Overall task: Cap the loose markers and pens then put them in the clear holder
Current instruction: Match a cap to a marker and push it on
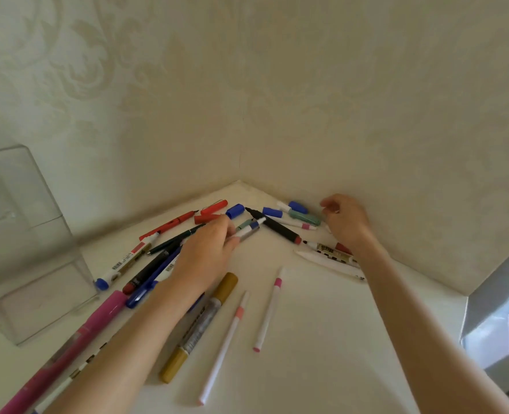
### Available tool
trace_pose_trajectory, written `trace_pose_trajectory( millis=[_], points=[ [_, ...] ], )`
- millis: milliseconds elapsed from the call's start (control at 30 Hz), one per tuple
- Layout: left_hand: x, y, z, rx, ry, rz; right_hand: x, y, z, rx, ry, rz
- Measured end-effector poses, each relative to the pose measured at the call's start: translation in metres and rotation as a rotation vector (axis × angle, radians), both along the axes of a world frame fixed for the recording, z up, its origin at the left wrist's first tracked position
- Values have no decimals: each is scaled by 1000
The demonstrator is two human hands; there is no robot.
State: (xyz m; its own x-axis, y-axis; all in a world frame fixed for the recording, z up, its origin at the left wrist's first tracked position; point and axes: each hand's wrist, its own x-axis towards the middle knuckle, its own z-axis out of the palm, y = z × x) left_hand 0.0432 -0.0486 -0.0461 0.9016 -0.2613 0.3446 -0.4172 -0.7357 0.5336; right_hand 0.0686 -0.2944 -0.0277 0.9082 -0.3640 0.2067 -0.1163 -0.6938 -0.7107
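Note:
Many loose markers, pens and caps lie in the corner of a white table [307,339]. My left hand [205,255] pinches a grey-white marker with a blue end [248,230], lifted slightly above the pile. My right hand [347,224] hovers by the right wall with curled fingers, beside a green cap [304,218] and a blue cap [298,207]; whether it holds anything is hidden. An uncapped black marker [274,225] lies between my hands. Another blue cap [234,211] and a red cap [214,207] lie behind it. The clear holder [23,249] stands at the left.
A gold marker [199,327], two thin white pens with pink bands [269,309] [226,345] and a magenta marker [77,339] lie near the front. Patterned walls close the corner. A grey box [498,309] sits at the right edge.

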Motion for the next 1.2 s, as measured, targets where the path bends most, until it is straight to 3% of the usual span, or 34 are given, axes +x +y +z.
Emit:
trace_pose_trajectory(
  millis=[133,367,633,900,967,1067,1133,1200],
  points=[
    [-8,18,-8,-146,34,35,27,0,-1,-122,9,130],
    [-7,28,-12,-173,4,41,78,34,-11,-553,171,283],
    [-12,35,-12,-190,-28,60,82,34,-18,-662,213,501],
    [-12,39,-11,-176,-1,87,71,52,-14,-801,84,507],
    [-12,40,-10,-180,1,94,64,52,-9,-654,-5,421],
    [-14,39,-8,-199,-4,81,38,57,2,-83,-138,279],
    [-17,37,-6,-210,-13,60,12,66,5,267,-175,316],
    [-18,34,-6,-225,-17,46,-12,77,3,449,-188,412]
  ],
)
